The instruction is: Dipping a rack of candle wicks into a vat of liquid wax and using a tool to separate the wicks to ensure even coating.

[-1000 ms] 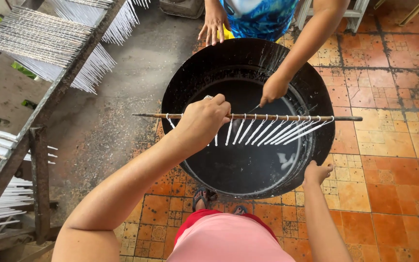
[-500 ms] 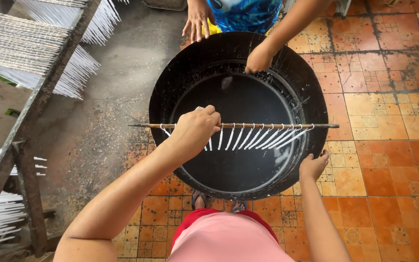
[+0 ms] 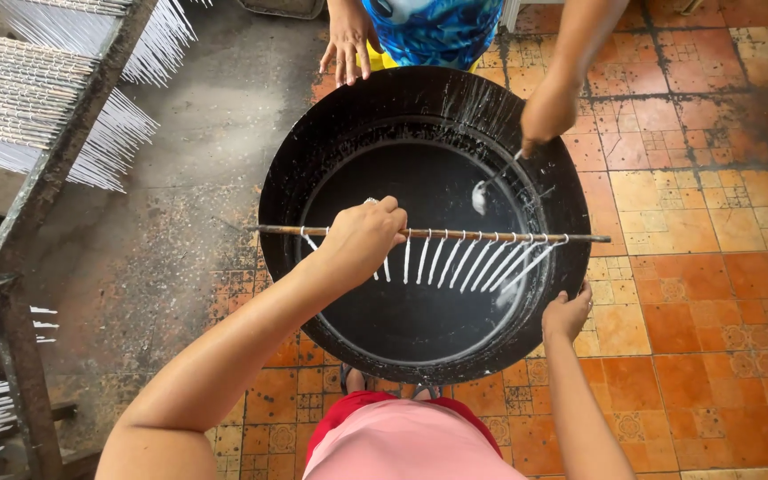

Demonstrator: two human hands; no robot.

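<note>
The stick [image 3: 455,236] gripped in the fingers of the left hand [image 3: 362,238] is pale brown, darker at both tips, and the short candles [image 3: 482,262] hanging just beyond those fingers are white. Under them the wide pan [image 3: 313,151] is black, streaked white along its far rim. By the right hand [image 3: 566,313] the floor tiles [image 3: 713,267] are orange and yellowish with a small square pattern. Past the pan, another person's clothing [image 3: 437,31] is blue patterned.

- A small hand-craft workshop, open-air by the look of it: worn orange floor tiles [image 3: 713,293] meeting stained concrete [image 3: 197,178].
- Wide black vat [image 3: 313,151] dead centre.
- At nine o'clock, a rough wooden rack [image 3: 55,169] crammed with white dipped sticks [image 3: 20,89].
</note>
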